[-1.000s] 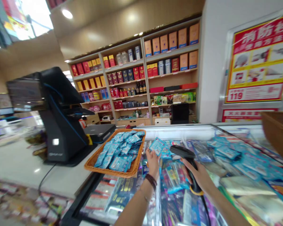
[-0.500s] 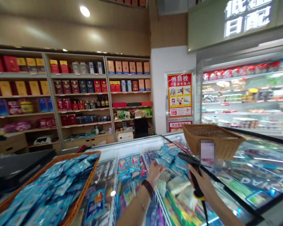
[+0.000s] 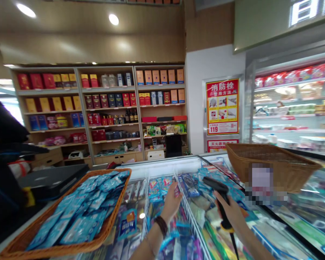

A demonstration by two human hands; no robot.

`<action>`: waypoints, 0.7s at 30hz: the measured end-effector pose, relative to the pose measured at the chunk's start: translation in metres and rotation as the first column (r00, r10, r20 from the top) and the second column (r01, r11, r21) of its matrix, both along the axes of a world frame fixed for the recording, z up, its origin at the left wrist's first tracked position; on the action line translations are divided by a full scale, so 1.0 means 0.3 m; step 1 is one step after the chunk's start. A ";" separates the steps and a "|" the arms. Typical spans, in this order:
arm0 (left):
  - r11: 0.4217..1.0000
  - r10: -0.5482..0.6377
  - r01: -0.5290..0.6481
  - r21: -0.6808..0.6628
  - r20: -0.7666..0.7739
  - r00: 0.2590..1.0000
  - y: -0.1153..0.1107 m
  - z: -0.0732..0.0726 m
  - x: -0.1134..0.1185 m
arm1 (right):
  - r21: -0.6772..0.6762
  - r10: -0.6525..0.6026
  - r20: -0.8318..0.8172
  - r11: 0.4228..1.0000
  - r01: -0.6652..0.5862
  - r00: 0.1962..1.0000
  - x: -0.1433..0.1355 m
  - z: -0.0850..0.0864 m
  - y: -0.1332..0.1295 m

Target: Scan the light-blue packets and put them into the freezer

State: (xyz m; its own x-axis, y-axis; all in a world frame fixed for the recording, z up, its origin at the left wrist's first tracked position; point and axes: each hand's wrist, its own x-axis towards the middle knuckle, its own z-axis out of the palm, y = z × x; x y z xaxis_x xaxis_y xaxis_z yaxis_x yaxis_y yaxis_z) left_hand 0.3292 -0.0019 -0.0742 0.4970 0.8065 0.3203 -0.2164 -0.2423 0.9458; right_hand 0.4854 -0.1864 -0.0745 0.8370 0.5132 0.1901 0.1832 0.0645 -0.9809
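Observation:
My right hand (image 3: 232, 211) is wrapped round the handle of a black barcode scanner (image 3: 216, 184). The scanner's head points left above the chest freezer, and its cord hangs from the yellow-trimmed base. My left hand (image 3: 172, 202), with a dark bracelet at the wrist, hovers over the freezer by a white wire divider (image 3: 188, 213). Its fingers are half bent and apart, with nothing plainly in them. Just left of it lie blue-and-pink packets (image 3: 155, 189). Beyond the scanner, blue packets (image 3: 203, 177) fill part of a compartment.
An orange-brown wicker basket (image 3: 126, 187) heaped with blue sachets (image 3: 82, 224) stands at the left. A brown basket (image 3: 289, 166) rests on the freezer's right side. Shelves of boxes (image 3: 108, 101) line the back wall. A dark shape (image 3: 5, 144), partly cut off, is at the left edge.
The view has swung left, so the baskets and shelves sit further right. My left hand has moved away from the blue packets toward the wire divider. The scanner stays in my right hand.

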 end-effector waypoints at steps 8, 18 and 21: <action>0.872 0.480 -0.242 0.426 -0.642 0.598 0.064 -0.031 -0.543 | 0.045 0.300 -0.002 0.953 -0.299 0.954 -0.279 0.056 0.268; 0.947 0.301 -0.271 0.170 -0.183 0.936 0.089 -0.050 -0.543 | -0.043 0.571 0.097 0.821 -0.570 0.815 -0.530 0.012 0.400; 0.936 0.349 -0.351 -0.017 0.145 0.926 0.143 -0.018 -0.477 | -0.026 0.582 0.086 0.813 -0.582 0.809 -0.514 0.010 0.375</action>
State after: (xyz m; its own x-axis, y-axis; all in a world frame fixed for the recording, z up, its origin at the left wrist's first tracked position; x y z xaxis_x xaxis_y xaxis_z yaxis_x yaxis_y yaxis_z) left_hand 0.1863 0.0409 -0.0796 0.1318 0.9175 0.3752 -0.2495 -0.3356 0.9084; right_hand 0.3312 -0.0737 -0.0715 0.3621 0.8985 0.2480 0.1943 0.1875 -0.9629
